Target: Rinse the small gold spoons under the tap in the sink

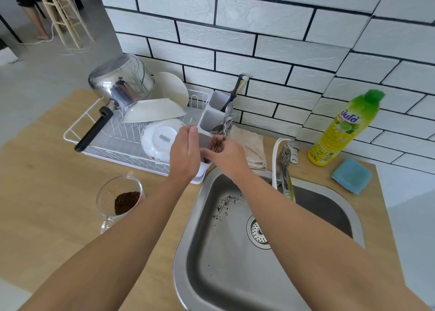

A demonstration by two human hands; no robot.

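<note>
My right hand (pixel 227 154) is closed around a small bundle of the gold spoons (pixel 217 144), and I hold it at the cutlery holder (pixel 213 112) on the near end of the dish rack (pixel 113 141). The spoons stand out from my fist and point up and away from me, toward the wall, so their long axis is close to upright with a small lean. How many they are I cannot tell; they are blurred. My left hand (pixel 186 151) is just beside, on the left of the bundle, with the fingers loosely curled and holding nothing that I can see; its fingertips are partly hidden.

The important relation for the next move is this: the tap (pixel 286 167) is to the right of my right hand and a little nearer to me, and its spout reaches over the sink (pixel 195 216). I see no water running. So I judge that the bundle must travel right and down, and the right hand is the nearer one for it.

The way looks open. Between the hand and the spout there is only the sink rim and a folded cloth (pixel 254 150) on the counter behind it. The other cutlery in the holder leans close to the bundle, so I should lift clear first. The basin below is wide and free, with only some dark crumbs.
</note>
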